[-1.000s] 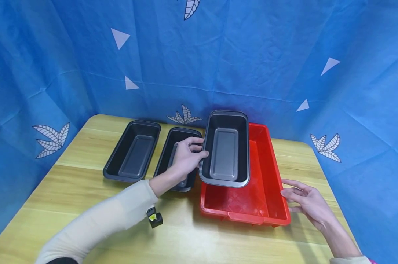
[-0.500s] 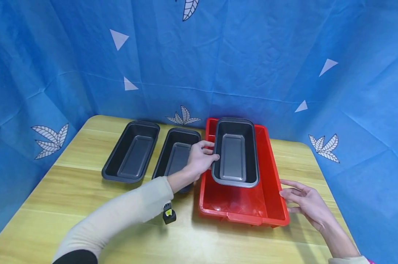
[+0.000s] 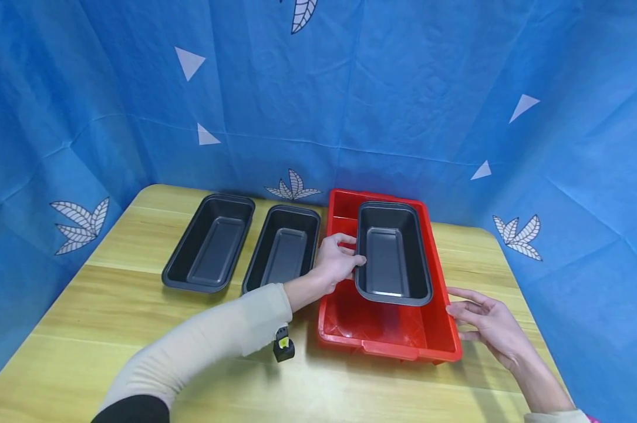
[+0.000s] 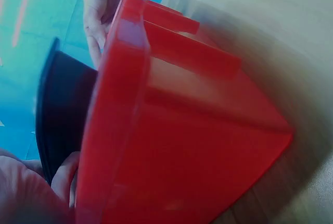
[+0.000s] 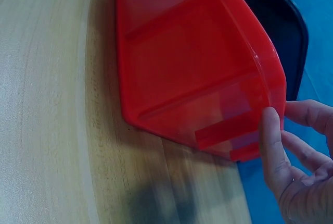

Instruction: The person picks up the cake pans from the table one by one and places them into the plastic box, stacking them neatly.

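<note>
A dark grey loaf pan is over the red plastic tray in the head view. My left hand pinches the pan's left rim, thumb on top. In the left wrist view the pan's dark side stands above the tray's rim, and the tray wall hides its lower part. My right hand holds the tray's right rim; in the right wrist view its thumb lies against the outer wall and its fingers reach over the edge.
Two more dark loaf pans stand on the wooden table: a far-left pan and a nearer one just left of the tray, partly behind my left forearm. A blue patterned cloth hangs behind the table.
My left hand has carried the loaf pan to the right and lower, from the tray's left edge to over its right half. My right hand has stayed at the tray's rim.
</note>
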The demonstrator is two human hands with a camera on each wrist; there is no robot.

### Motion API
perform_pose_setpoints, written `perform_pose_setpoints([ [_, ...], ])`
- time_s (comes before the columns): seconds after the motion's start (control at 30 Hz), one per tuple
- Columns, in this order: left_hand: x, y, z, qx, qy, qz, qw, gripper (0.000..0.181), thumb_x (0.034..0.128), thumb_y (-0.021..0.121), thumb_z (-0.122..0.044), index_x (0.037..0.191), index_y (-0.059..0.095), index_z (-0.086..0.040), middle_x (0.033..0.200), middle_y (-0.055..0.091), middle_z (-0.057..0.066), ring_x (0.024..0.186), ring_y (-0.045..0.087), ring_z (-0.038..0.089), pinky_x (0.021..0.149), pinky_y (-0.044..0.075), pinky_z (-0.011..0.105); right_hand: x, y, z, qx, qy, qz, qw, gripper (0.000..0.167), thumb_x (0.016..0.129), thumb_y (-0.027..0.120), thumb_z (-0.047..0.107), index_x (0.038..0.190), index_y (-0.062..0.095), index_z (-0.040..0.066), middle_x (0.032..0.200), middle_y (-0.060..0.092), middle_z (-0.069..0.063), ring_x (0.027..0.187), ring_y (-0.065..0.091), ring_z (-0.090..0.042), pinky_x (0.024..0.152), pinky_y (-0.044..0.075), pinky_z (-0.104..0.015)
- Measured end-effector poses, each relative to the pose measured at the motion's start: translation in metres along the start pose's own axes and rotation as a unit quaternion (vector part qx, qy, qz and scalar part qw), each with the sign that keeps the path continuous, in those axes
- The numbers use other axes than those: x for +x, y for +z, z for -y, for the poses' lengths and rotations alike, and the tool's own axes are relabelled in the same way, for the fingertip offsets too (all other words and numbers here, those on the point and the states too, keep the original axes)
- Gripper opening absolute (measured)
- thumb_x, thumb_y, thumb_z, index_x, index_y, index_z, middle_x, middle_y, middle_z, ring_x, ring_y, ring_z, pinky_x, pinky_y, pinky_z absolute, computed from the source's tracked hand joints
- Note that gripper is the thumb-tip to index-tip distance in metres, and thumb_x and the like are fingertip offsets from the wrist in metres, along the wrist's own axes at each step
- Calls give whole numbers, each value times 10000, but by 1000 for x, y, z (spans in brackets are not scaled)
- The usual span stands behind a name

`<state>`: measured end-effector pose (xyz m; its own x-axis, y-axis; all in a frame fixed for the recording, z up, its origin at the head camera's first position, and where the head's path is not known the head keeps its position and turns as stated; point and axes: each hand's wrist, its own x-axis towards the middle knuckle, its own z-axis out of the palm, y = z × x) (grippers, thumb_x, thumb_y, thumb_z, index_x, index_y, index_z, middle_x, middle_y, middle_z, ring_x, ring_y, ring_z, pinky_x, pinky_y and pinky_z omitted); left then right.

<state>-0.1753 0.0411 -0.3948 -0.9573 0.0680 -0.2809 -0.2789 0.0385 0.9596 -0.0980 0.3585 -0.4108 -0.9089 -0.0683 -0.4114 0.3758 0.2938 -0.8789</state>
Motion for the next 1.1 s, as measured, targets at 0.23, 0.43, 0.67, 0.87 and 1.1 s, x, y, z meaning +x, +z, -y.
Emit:
perform_pose_setpoints([
  [0.23,-1,7,2,292,-53,-74,9995,434,926,786,-65,1331,632,-64,1097,769,172,886,787,287,769,688,409,1,0,-1,-45,29,-3,10000,633,1041,677,239,1595,427,63,1033,743,130,942,748,-114,802,682,-342],
  [0.43,1,16,4,465,-91,-14,9989,443,932,774,-45,1348,622,-53,1092,764,171,873,778,265,757,689,402,1,-1,-1,3,-15,4,10000,600,1043,675,222,1583,454,81,1036,742,121,945,750,-115,797,684,-353],
  [0.67,0,23,7,603,-255,12,9979,445,931,766,-21,1354,630,-49,1078,769,163,865,781,273,718,685,378,1,1,-1,0,-51,-4,10000,604,1043,674,225,1584,450,77,1029,742,126,945,749,-112,794,684,-356],
  [0.87,-2,25,7,499,-383,132,9979,457,929,760,-10,1363,621,-43,1080,765,164,963,783,337,760,688,394,1,0,-1,39,-79,-19,10000,538,1046,670,218,1550,512,120,1024,750,128,936,754,-114,786,684,-349],
  [1.1,-3,28,16,346,-488,180,9980,473,914,738,46,1362,593,-1,1029,745,175,921,777,364,694,679,364,0,0,-2,69,-68,-33,9999,478,1043,674,222,1508,568,193,1021,750,135,929,752,-112,778,682,-338],
])
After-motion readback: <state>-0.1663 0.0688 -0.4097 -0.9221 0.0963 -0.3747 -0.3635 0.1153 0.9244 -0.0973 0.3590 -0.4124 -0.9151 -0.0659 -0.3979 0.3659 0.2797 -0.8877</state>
